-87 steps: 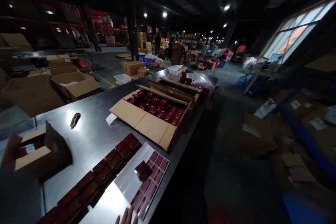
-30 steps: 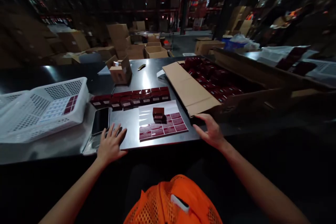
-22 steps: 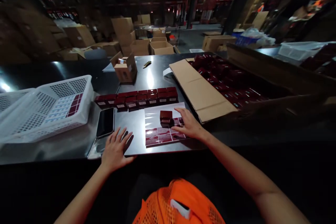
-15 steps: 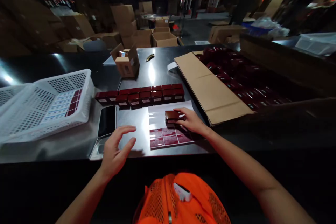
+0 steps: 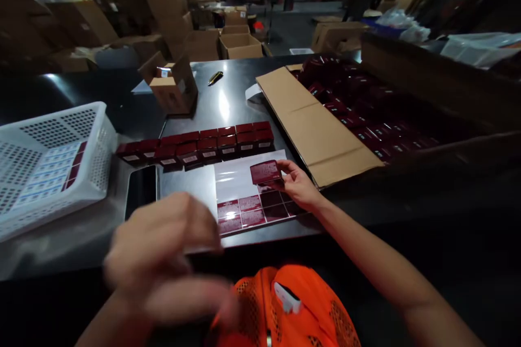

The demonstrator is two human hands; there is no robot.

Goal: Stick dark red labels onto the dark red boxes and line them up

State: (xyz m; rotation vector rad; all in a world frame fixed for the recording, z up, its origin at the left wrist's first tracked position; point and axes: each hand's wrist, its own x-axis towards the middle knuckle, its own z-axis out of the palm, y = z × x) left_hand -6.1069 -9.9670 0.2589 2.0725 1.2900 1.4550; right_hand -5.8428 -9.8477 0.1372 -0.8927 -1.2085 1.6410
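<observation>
My right hand (image 5: 300,184) grips a small dark-red box (image 5: 265,172) by its right end, tilted so that a broad printed face shows. The box is held above a white sheet of dark-red labels (image 5: 232,187), whose printed rows lie along the near side. Close to the camera, my left hand (image 5: 163,255) is blurred by motion. Its thumb stands apart from the curled fingers, and nothing shows between them. Behind the sheet runs a double row of similar dark-red boxes (image 5: 207,146), with white stickers on the sides facing me.
A phone (image 5: 141,187) lies left of the sheet, beside a white perforated basket (image 5: 97,173) with labelled items inside. A large carton (image 5: 317,124) full of dark-red boxes stands at right. Farther back are a small open carton (image 5: 173,92) and a folding knife-like tool (image 5: 215,78).
My right hand has lifted and turned the small box, so its printed face shows. My left hand has moved nearer to the camera. The whole view has shifted slightly.
</observation>
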